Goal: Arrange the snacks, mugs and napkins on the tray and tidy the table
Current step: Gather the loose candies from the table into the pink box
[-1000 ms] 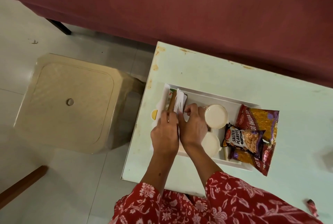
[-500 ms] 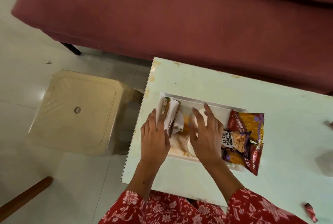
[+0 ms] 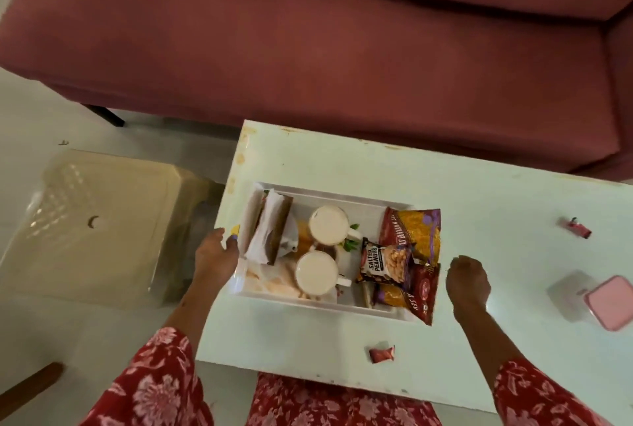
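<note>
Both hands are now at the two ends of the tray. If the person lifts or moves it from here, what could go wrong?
1. The large snack packet hangs over the tray rim at the right; it may slide off.
2. The two mugs stand close together with nothing bracing them; a tilt could tip them.
3. The napkins lean loosely at the left end beside the left hand, so they may fall. The right hand does not yet touch the tray.

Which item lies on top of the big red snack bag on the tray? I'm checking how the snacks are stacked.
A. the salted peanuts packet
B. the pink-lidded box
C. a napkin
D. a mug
A: the salted peanuts packet overlaps the red snack bag.
</note>
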